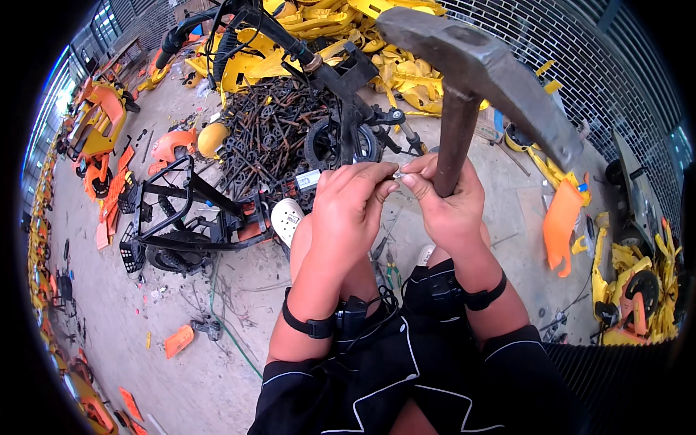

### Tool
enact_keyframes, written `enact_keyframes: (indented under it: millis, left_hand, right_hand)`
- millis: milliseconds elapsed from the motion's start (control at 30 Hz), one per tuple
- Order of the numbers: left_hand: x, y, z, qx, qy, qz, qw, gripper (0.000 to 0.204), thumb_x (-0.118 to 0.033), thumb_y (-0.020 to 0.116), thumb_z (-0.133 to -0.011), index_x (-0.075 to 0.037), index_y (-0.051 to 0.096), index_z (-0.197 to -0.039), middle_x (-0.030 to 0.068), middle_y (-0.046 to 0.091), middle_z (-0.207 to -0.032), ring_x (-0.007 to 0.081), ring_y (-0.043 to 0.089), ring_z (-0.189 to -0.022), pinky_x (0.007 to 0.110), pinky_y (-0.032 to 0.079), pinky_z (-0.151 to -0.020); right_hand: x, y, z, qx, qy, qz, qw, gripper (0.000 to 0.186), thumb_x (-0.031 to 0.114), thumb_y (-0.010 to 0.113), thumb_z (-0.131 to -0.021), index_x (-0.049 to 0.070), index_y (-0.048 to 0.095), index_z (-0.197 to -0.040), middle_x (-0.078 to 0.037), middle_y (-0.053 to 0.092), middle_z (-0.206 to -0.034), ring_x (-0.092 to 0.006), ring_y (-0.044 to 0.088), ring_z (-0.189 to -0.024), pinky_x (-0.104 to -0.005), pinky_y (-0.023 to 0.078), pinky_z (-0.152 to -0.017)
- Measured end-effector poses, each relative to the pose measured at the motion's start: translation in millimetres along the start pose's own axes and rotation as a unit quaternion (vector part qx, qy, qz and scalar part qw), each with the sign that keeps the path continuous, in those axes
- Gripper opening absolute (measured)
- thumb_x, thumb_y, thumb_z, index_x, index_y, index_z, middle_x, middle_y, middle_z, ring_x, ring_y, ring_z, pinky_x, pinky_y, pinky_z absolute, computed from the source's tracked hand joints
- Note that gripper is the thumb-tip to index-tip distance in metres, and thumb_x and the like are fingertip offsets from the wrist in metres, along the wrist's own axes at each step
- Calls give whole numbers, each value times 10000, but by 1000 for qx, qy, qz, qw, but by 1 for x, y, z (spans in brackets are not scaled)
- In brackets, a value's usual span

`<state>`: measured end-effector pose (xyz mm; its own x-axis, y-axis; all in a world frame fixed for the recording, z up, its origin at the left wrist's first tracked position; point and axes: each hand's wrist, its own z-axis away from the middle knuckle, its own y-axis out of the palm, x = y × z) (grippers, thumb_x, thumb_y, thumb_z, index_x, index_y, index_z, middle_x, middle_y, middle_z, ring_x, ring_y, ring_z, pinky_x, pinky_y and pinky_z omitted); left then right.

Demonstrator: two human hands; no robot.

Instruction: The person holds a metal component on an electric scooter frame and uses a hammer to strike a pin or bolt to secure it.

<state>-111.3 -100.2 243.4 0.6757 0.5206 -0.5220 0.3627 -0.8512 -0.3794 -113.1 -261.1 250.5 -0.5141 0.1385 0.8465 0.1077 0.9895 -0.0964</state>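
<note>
My right hand [458, 210] is wrapped round the handle of a hammer [458, 101], whose grey steel head is raised high in front of me. Its thumb and forefinger also meet my left hand's fingertips. Between them sits a small shiny metal piece [397, 175], too small to name. My left hand [344, 206] is closed in a pinch at that piece. Just beyond my hands stands a stripped black scooter frame [201, 230] with its wheels on. A white clog [287, 220] shows on my foot beside it.
A heap of dark metal parts [268, 138] lies beyond the frame, with yellow panels [319, 22] piled behind. An orange panel [562, 226] is on the right. A pair of pliers [392, 272] lies between my feet. A green cord [235, 337] runs across the floor.
</note>
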Motion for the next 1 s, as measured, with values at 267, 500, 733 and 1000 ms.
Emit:
enact_keyframes:
  millis: [267, 500, 733, 1000]
  left_hand:
    - [2, 5, -1, 2, -44, 41, 998, 149, -63, 775, -842, -52, 738, -985, 86, 743, -925, 257, 684, -831, 344, 498, -777]
    - [-6, 16, -5, -26, -30, 28, 999, 111, 24, 762, -801, -30, 678, -850, 97, 692, -805, 266, 636, -731, 355, 485, -713]
    - [-13, 15, -3, -49, -15, 67, 996, 125, 56, 749, -800, -12, 678, -877, 109, 667, -797, 252, 628, -740, 333, 492, -704]
    - [-19, 8, 11, -11, -117, 387, 915, 317, -10, 785, -853, 12, 696, -1156, 92, 675, -1065, 135, 632, -851, 270, 518, -769]
  right_hand:
    - [-11, 7, -1, -14, 58, -215, 975, 276, -81, 705, -892, 54, 479, -974, -109, 692, -931, -138, 645, -818, -295, 540, -727]
    - [-16, 0, 4, -38, 100, -203, 973, 312, -84, 706, -886, 77, 463, -996, -155, 697, -932, -90, 550, -533, -229, 454, -451]
    - [-5, -1, 5, -26, 87, -268, 959, 326, -96, 712, -880, 78, 455, -980, -168, 718, -919, -96, 556, -548, -235, 454, -467]
    - [19, 3, 14, -36, 87, -395, 914, 336, -103, 709, -879, 97, 459, -979, -174, 723, -949, -117, 550, -508, -247, 454, -457]
